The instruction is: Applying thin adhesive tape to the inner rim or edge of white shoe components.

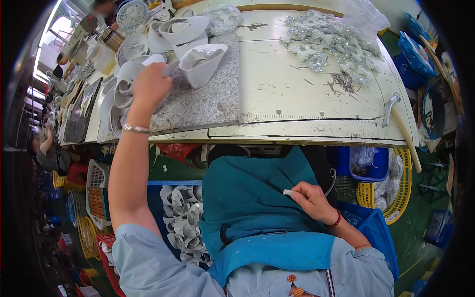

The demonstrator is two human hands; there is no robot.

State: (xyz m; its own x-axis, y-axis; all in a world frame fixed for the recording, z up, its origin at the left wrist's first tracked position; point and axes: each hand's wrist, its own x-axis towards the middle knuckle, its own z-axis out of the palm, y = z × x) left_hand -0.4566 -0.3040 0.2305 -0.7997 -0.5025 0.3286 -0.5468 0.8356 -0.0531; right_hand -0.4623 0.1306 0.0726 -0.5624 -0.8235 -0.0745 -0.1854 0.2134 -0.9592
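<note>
My left hand (150, 88) reaches over a speckled stone slab (213, 106) at the table's left, fingers closed on the edge of a white curved piece (170, 68). Several more white curved, shell-like pieces crowd around it. One cupped white piece (200, 72) stands just right of the hand with something glittery inside. Low over my teal apron (257, 198), my right hand (312, 202) pinches a small cream-coloured strip (287, 192) between thumb and fingers. My left fingertips are partly hidden among the pieces.
Glittery clear trims (331, 42) lie heaped at the table's far right, with thin brown scraps (344, 83) nearby. A hammer-like tool (405, 138) hangs over the right edge. White pieces (184, 222) fill a blue crate beside my lap. A yellow basket (409, 185) stands at right.
</note>
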